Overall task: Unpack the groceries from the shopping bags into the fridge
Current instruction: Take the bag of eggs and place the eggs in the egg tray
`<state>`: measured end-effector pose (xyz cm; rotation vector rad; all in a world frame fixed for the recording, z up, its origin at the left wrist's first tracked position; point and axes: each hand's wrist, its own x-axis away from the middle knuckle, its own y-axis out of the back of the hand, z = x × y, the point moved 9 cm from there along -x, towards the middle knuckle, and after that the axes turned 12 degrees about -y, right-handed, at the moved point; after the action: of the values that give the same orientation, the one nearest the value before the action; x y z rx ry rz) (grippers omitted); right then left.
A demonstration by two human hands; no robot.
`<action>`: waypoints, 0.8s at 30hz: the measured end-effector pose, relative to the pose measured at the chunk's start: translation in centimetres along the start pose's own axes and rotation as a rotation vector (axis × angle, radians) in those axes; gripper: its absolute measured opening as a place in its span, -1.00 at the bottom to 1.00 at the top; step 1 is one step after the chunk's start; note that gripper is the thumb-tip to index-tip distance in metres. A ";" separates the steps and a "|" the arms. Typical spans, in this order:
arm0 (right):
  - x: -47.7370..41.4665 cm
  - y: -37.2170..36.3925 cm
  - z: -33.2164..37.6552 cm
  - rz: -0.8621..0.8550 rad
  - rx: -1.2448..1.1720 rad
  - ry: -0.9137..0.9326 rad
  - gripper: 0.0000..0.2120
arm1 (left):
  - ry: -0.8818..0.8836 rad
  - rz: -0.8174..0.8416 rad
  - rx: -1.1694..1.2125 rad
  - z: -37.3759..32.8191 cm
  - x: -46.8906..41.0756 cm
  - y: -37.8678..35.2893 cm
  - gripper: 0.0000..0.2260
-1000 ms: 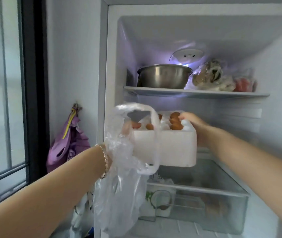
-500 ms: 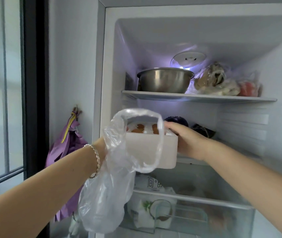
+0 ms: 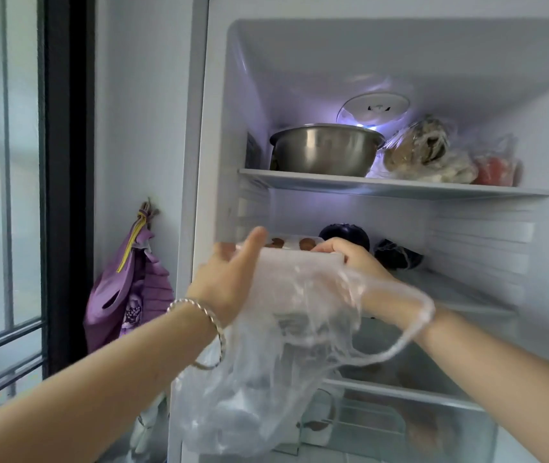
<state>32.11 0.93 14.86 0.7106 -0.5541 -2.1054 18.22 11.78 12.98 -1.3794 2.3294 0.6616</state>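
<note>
Two bare forearms, left (image 3: 116, 372) and right (image 3: 500, 372), seen from the wearer's own viewpoint; a slim, silver-coloured, twisted-link bracelet (image 3: 208, 312) circles the wrist below the left hand (image 3: 229, 282).

Foam egg box (image 3: 295, 252) at middle shelf (image 3: 450, 289); clear bag (image 3: 266, 379) hanging.
</note>
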 end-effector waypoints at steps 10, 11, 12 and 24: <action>-2.0 0.5 -0.3 -0.121 -0.023 -0.023 -0.60 | -0.644 0.170 -0.972 -3.8 3.0 -2.5 -0.23; -2.2 0.4 -0.4 -0.129 -0.027 -0.021 -0.58 | -0.631 0.203 -1.088 -3.0 3.2 -3.1 -0.18; -2.4 0.4 -0.6 -0.131 -0.037 -0.025 -0.55 | -0.648 0.203 -1.128 -2.6 3.4 -3.5 -0.18; -7.5 -0.4 -2.8 -0.147 -0.085 -0.070 -0.40 | -0.492 0.334 -1.217 1.0 -0.8 -6.1 -0.30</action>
<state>37.44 6.94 14.75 0.6481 -0.4599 -2.2836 24.05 10.36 11.25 -0.9295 1.6962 2.4394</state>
